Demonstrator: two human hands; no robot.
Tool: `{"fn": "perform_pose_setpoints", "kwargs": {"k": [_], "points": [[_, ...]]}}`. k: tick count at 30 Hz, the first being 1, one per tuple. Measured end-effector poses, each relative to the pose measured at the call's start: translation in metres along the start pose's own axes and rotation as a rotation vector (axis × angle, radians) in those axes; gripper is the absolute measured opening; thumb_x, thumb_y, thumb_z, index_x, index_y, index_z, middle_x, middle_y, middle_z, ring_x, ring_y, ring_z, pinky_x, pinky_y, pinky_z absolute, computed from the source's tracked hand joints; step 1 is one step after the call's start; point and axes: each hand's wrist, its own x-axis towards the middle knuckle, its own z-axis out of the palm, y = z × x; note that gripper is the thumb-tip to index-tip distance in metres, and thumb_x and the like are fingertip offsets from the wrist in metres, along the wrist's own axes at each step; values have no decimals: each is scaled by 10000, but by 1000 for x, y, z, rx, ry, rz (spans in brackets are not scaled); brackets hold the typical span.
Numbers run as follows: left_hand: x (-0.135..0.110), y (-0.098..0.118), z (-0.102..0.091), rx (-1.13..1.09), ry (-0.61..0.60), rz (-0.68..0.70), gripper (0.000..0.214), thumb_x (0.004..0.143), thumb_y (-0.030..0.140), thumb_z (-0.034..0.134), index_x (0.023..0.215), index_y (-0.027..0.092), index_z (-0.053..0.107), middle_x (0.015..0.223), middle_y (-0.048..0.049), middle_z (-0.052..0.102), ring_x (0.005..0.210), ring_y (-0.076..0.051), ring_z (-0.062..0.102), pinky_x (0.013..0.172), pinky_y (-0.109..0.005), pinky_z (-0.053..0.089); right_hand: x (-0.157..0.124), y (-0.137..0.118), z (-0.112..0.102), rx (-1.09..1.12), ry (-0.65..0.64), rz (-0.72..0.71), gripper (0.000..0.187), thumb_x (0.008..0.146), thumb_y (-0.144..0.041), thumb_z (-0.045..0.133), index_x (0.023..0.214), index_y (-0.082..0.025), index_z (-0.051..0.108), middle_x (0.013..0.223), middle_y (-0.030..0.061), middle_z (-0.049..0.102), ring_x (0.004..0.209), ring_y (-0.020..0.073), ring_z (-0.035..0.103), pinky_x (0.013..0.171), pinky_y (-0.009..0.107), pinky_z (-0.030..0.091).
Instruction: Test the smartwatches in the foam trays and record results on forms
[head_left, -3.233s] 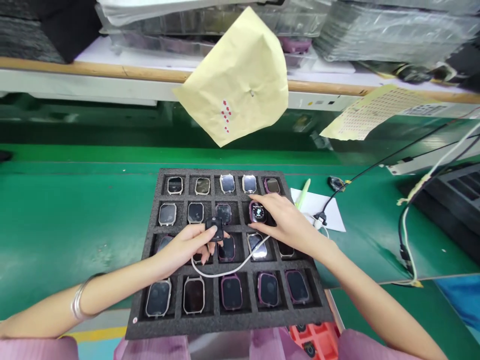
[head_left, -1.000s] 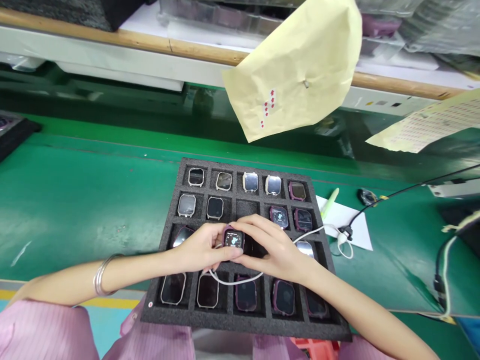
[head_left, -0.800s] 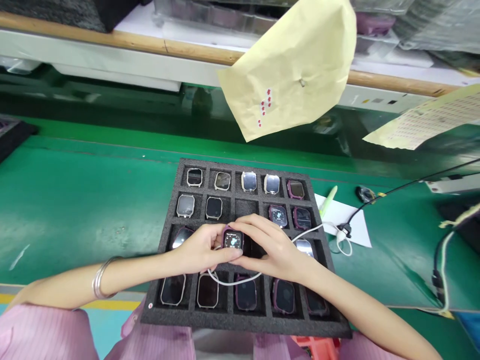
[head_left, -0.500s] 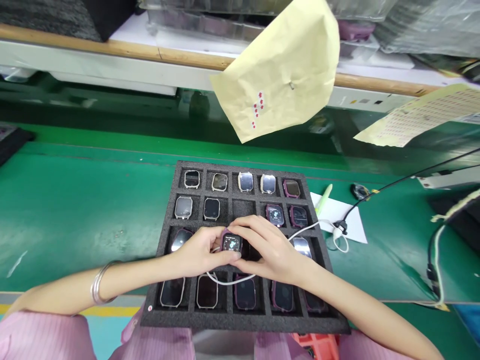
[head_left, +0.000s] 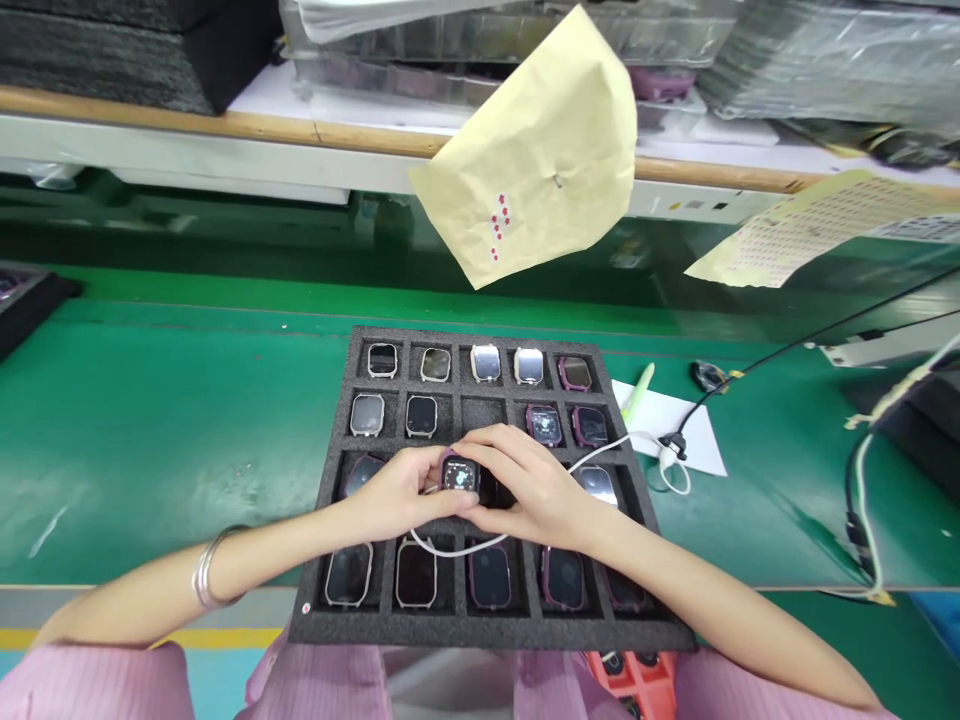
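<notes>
A purple smartwatch (head_left: pixel 460 474) with its screen lit is held between my two hands above the middle of a black foam tray (head_left: pixel 495 630). My left hand (head_left: pixel 409 490) pinches its left side, thumb along the lower edge. From the right, my right hand (head_left: pixel 525 485) has its fingers closed on the top and right edge. A white cable (head_left: pixel 469 552) loops below the watch toward my left fingers; its end is hidden there. Strapless watches fill most compartments, among them another purple watch (head_left: pixel 544 425) with a lit screen. One second-row compartment (head_left: pixel 484 412) holds no watch.
Right of the tray lie a white paper (head_left: pixel 701 440), a green pen (head_left: pixel 638 392) and a white plug (head_left: pixel 667 457) joined to a black cord. A yellow paper (head_left: pixel 547 150) hangs from the shelf edge (head_left: pixel 360 137) ahead. A dark tray (head_left: pixel 30 305) stands far left.
The view has shifted slightly, so the hanging paper appears farther left. Both hands keep the same hold on the purple watch, with hardly any movement over the tray.
</notes>
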Motion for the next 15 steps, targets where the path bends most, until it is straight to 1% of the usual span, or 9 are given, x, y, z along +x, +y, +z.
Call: {"fn": "perform_pose_setpoints", "kwargs": {"k": [2,4,6,8,11,13,15], "points": [[-1,1,-1,-11,2,13,323,755,360,728,960,136,615,780,4,590,673,-113,529,615,-237,435,0,0,1,43,3,11,418,863,-288,642,1221,-111,519,1078,149,594,982,258,583,821,421,536],[-2,1,-2,-22,-12,17,327,757,357,729,967,137,605,711,31,561,569,-79,495,535,-207,414,0,-1,1,142,1,22,453,861,-282,659,1259,-132,502,1093,136,575,989,240,579,832,395,536],[-3,2,-3,-14,-49,10,348,772,377,715,989,137,588,615,64,517,443,-52,434,436,-184,371,-1,-4,1,245,-4,38,475,867,-275,665,1290,-156,485,1089,116,553,988,215,575,834,359,535],[-4,2,-4,14,-89,8,387,791,411,690,1028,133,563,544,84,490,378,-55,420,387,-183,369,-2,-7,0,283,-6,66,457,885,-271,650,1298,-175,482,1067,98,535,979,201,568,829,340,532],[-6,2,-3,73,-115,35,421,826,437,642,1083,125,525,536,72,512,415,-86,485,416,-202,424,-6,-9,1,212,-3,95,405,914,-283,612,1291,-196,495,1057,94,521,980,209,556,825,351,528],[-7,0,-2,149,-103,65,425,857,437,603,1130,126,505,540,79,495,425,-79,460,415,-190,388,-10,-10,2,118,1,83,412,915,-317,609,1291,-190,499,1059,106,525,982,229,553,823,372,529],[-9,-2,-1,244,-67,96,431,876,437,577,1168,132,492,551,88,459,434,-72,420,410,-187,333,-12,-11,3,33,0,52,440,907,-351,614,1287,-161,501,1050,122,535,966,244,555,808,386,531]]}}
